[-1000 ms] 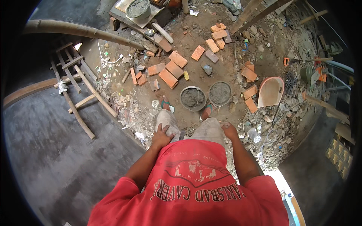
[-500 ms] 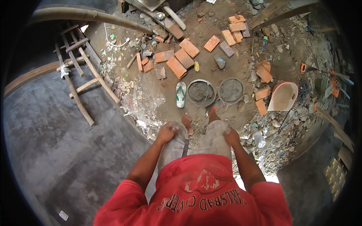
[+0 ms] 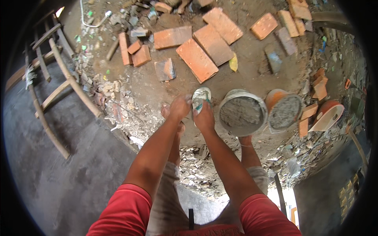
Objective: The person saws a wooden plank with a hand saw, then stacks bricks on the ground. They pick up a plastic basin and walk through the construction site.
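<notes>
Fingers (image 3: 205, 107) of the right hand (image 3: 204, 117) are lying over the near half of a pale sandal (image 3: 202, 93) with green straps, though blur is hiding whether they are pinching its edge or only pressing on it. Fingers of the left hand (image 3: 180, 107) are bunching just left of the sandal, too smeared to tell whether they are touching it. Both bare forearms are stretching down from red sleeves (image 3: 122, 206), and a bare left foot (image 3: 165, 110) is showing beside the left hand. The sandal is pointing its far end toward scattered orange bricks, with its right side facing 2 buckets of grey mortar. Of the pair, the nearer bucket (image 3: 236, 93) is standing just right of the right hand, while the farther bucket (image 3: 275, 95) (its wall showing orange) is standing close beside it. Beyond the hands, 3 large bricks (image 3: 197, 60) are lying side by side on brown earth, and a yellow leaf (image 3: 233, 62) is resting by their right edge. On the right, a scoop-shaped container (image 3: 330, 115) with an orange rim is lying near smaller brick pieces. Across the left side, a rough wooden ladder (image 3: 59, 94) is stretching beside a dark grey surface, and pale rubble (image 3: 114, 88) is bordering it.
</notes>
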The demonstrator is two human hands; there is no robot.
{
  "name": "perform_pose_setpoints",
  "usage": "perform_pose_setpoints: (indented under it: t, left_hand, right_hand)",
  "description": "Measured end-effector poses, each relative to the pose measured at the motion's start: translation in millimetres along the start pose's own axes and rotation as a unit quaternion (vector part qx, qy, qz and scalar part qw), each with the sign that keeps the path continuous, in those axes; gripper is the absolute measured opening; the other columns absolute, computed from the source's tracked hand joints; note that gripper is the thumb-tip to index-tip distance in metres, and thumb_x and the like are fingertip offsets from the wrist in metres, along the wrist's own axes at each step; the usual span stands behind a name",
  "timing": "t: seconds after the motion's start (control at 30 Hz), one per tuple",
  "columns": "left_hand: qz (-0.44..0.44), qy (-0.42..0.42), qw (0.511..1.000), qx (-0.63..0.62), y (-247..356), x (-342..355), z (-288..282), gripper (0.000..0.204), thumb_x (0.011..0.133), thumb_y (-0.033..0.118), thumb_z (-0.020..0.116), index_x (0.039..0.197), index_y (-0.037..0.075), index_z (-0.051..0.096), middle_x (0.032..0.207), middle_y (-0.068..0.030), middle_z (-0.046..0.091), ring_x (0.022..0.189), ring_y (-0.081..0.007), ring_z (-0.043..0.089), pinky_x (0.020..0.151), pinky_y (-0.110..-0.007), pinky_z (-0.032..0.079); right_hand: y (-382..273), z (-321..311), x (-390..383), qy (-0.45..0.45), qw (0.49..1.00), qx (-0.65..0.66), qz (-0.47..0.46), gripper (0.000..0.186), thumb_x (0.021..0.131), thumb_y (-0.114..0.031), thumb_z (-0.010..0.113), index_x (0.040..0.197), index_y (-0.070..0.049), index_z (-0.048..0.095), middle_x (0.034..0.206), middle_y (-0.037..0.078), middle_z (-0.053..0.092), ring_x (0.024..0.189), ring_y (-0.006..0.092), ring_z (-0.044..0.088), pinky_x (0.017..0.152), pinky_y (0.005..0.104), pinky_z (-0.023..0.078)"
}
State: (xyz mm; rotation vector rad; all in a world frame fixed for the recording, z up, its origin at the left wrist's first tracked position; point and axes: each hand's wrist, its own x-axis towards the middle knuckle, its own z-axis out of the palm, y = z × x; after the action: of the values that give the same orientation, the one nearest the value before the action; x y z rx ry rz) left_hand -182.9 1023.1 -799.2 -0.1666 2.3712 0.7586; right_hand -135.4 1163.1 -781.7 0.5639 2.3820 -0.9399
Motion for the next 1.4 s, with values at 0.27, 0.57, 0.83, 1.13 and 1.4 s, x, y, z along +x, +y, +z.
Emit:
perform_pose_setpoints:
  t: [0.27,0.57,0.83,1.13,1.4]
  left_hand:
    - [-0.031,0.024,0.987,-0.156,-23,72,95,0.032,0.091,0.018,0.071,0.120,0.005,0.070,0.118,-0.0230,0.065,0.109,-0.0413,0.063,0.097,-0.045,0.051]
    - [-0.078,-0.177,0.960,-0.202,-66,69,41,0.034,0.093,0.017,0.072,0.121,0.000,0.069,0.109,-0.0236,0.073,0.107,-0.0369,0.070,0.094,-0.041,0.051]
    - [0.000,-0.156,0.973,-0.168,-73,74,22,0.038,0.087,0.010,0.076,0.122,-0.001,0.069,0.112,-0.0243,0.071,0.107,-0.0402,0.069,0.092,-0.042,0.052]
    - [-0.054,0.027,0.976,-0.209,-46,54,25,0.024,0.092,0.003,0.062,0.115,0.000,0.069,0.110,-0.0244,0.070,0.109,-0.0441,0.065,0.094,-0.048,0.051]
    - [-0.164,0.074,0.968,-0.177,-11,35,30,0.029,0.093,0.004,0.060,0.121,0.002,0.069,0.109,-0.0274,0.071,0.108,-0.0450,0.066,0.093,-0.049,0.052]
  right_hand:
    - [72,94,61,0.031,0.989,-0.054,0.135,0.029,0.094,-0.026,0.068,0.119,-0.011,0.064,0.113,0.015,0.069,0.113,0.0362,0.063,0.099,0.0496,0.045]
    - [52,80,57,-0.028,0.994,-0.012,0.107,0.024,0.092,-0.030,0.072,0.108,-0.012,0.067,0.106,0.013,0.072,0.103,0.0332,0.067,0.093,0.0472,0.046]
    - [36,84,68,0.014,0.997,0.069,0.018,0.034,0.087,-0.033,0.077,0.106,-0.007,0.066,0.097,0.014,0.072,0.098,0.0379,0.068,0.098,0.0502,0.045]
    - [22,89,75,-0.017,0.997,0.069,0.019,0.039,0.093,-0.041,0.070,0.108,-0.006,0.065,0.100,0.025,0.070,0.096,0.0487,0.064,0.087,0.0549,0.048]
    - [0,98,74,-0.076,0.983,-0.148,0.077,0.034,0.098,-0.043,0.061,0.101,-0.010,0.057,0.099,0.014,0.069,0.102,0.0344,0.067,0.089,0.0480,0.047]
